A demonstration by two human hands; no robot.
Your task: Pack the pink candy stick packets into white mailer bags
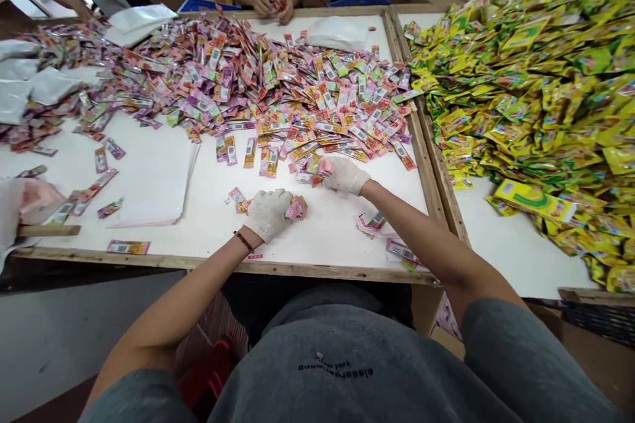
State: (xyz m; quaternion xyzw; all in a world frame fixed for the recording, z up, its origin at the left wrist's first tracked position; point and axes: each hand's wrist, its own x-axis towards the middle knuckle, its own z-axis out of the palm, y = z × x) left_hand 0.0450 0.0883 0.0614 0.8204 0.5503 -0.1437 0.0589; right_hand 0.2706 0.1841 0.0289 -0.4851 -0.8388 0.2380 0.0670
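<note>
A white knitted glove covers my left hand (pixel 269 213), which is closed around pink packets (pixel 297 208) over the white table (pixel 327 238). My right hand (pixel 346 176), gloved as well, pinches pink and orange packets (pixel 323 168) at the near edge of the big heap of small pink and purple packets (pixel 292 92). One loose packet (pixel 238 199) lies just left of my left hand. The fingertips of both hands are partly hidden by the packets and gloves.
A stack of white sheets (pixel 153 178) lies left of my hands. Wooden rims (pixel 431 165) divide the table from a pile of yellow packets (pixel 536 92) on the right. Across the table, a person's hands (pixel 272 5) hold packets. Clear bags (pixel 44 82) lie at the left.
</note>
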